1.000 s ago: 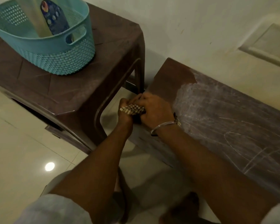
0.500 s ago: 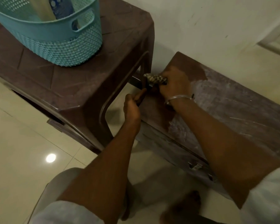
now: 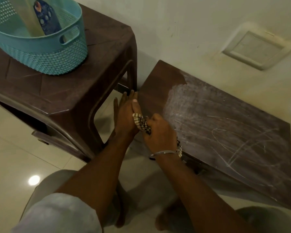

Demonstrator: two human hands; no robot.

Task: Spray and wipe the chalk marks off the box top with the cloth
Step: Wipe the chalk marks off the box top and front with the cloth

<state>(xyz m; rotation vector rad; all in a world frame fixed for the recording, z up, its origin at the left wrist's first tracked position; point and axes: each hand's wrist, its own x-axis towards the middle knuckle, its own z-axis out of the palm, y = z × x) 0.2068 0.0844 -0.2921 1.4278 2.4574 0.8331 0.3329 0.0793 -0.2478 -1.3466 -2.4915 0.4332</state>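
We note the right grip (image 3: 160,132) clenched round the checked cloth (image 3: 142,124) at the near left edge of the box top (image 3: 160,84). Its left end is dark brown, and chalk marks (image 3: 233,145) smear the rest. The left grip (image 3: 124,115) is released, fingers straight along the box's left edge, touching the cloth; a teal basket (image 3: 45,54) sits on the table (image 3: 74,91), far left.

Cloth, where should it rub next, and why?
Probably slide the cloth rightward onto the chalk haze. The left corner of the box top is already wiped dark, the cloth sits bunched at that clean near edge, and white smears and scribbles cover the rest.
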